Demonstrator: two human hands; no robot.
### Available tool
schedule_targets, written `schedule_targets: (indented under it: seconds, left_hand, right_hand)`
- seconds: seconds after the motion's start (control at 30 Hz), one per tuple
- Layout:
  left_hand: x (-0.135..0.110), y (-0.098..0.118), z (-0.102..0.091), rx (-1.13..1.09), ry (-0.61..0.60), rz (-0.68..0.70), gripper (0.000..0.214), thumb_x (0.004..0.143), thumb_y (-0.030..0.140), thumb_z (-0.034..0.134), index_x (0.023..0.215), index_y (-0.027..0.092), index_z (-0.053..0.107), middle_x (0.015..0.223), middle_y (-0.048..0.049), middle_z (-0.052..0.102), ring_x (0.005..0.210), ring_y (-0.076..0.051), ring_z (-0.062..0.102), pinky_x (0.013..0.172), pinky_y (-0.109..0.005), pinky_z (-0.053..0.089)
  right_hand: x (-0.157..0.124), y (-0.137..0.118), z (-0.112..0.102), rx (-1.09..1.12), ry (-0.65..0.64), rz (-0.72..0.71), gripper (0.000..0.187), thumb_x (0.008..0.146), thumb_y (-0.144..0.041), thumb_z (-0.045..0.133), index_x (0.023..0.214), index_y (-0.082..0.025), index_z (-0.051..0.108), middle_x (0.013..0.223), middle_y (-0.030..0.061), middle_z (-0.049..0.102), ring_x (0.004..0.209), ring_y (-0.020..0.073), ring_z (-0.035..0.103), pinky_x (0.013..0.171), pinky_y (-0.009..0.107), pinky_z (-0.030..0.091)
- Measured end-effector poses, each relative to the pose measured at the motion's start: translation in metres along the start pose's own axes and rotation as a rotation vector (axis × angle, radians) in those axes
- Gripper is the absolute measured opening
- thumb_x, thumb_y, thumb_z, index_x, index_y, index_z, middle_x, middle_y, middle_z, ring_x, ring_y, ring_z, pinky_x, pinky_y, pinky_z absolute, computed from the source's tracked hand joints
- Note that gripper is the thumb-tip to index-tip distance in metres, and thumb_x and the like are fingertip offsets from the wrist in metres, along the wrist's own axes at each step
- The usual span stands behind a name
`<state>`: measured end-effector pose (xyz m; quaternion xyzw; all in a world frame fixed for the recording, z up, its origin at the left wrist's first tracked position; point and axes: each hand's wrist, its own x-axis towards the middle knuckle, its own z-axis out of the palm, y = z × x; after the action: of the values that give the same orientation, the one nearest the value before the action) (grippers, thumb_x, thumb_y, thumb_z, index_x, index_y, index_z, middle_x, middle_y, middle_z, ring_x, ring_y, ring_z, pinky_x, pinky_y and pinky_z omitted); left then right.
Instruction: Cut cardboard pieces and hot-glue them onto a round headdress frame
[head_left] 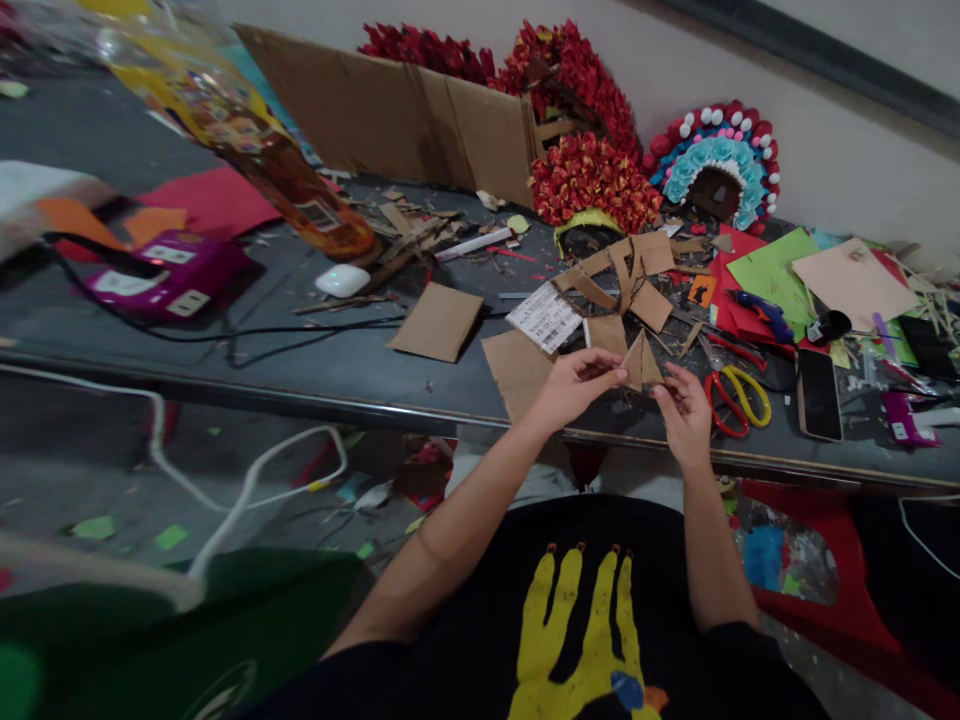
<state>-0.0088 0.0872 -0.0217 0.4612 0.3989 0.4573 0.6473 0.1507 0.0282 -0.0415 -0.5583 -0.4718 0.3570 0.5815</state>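
A small folded, triangular piece of cardboard (pixel 640 362) stands between my two hands, above the front of the table. My left hand (pixel 581 385) pinches its left side between thumb and fingers. On the other side my right hand (pixel 684 405) has its bent fingertips at the lower right corner of the same piece. Red and yellow scissors (pixel 739 400) lie just right of my right hand. Around the hands are a flat cardboard sheet (pixel 517 375), a cardboard piece with a printed label (pixel 546 317) and several cut cardboard strips (pixel 611 270).
A phone (pixel 819 395) and a glue gun (pixel 761 312) lie at the right. A tall bottle (pixel 322 215), a white case (pixel 343 281) and a purple power strip (pixel 169 275) with cables occupy the left. Red flower-covered headpieces (pixel 592 180) and a blue one (pixel 720 165) stand along the wall.
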Motion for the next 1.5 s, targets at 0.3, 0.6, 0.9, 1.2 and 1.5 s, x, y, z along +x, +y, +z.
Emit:
schedule_targets:
  seconds: [0.3,0.6,0.9,1.2,1.5]
  left_hand:
    - [-0.001,-0.006,-0.003,0.089,-0.022,0.059,0.040,0.053,0.045,0.079,0.076,0.015,0.066,0.072,-0.0016,0.067,0.068,-0.013,0.061,0.071,-0.027,0.051]
    - [-0.010,0.017,-0.005,0.334,-0.004,0.187,0.034,0.068,0.044,0.067,0.089,0.016,0.065,0.086,-0.0052,0.068,0.077,-0.016,0.063,0.074,-0.029,0.051]
    - [0.019,0.037,-0.078,0.393,0.395,0.105,0.040,0.065,0.040,0.070,0.094,0.014,0.062,0.082,-0.0054,0.066,0.065,-0.015,0.057,0.057,-0.024,0.045]
    - [0.005,0.024,-0.047,-0.075,0.269,-0.044,0.049,0.045,0.044,0.083,0.077,0.012,0.065,0.068,-0.0014,0.068,0.054,-0.010,0.059,0.052,-0.021,0.051]
    - [-0.010,0.020,-0.021,-0.204,0.300,-0.057,0.050,0.045,0.042,0.084,0.080,0.012,0.066,0.074,-0.0015,0.069,0.059,-0.009,0.061,0.053,-0.019,0.052]
  right_hand:
    - [-0.001,-0.003,-0.001,0.140,-0.054,0.062,0.045,0.071,-0.033,0.071,0.112,-0.024,0.054,0.086,-0.0001,0.068,0.079,0.0131,0.064,0.078,0.029,0.050]
    - [-0.003,-0.009,0.013,0.318,0.113,0.202,0.050,0.066,-0.029,0.073,0.110,-0.021,0.052,0.073,-0.0049,0.066,0.064,0.0084,0.062,0.067,0.023,0.051]
    - [-0.029,-0.021,0.038,0.448,0.089,0.414,0.052,0.059,-0.029,0.076,0.101,-0.023,0.045,0.064,-0.0081,0.065,0.052,0.0081,0.061,0.049,0.019,0.048]
    - [-0.035,-0.022,0.042,0.362,0.118,0.356,0.050,0.061,-0.029,0.075,0.090,-0.024,0.035,0.064,-0.0073,0.067,0.050,0.0084,0.061,0.039,0.015,0.042]
    - [-0.027,-0.020,0.045,0.338,0.147,0.339,0.050,0.061,-0.031,0.074,0.090,-0.025,0.033,0.066,-0.0073,0.066,0.051,0.0091,0.061,0.038,0.015,0.041]
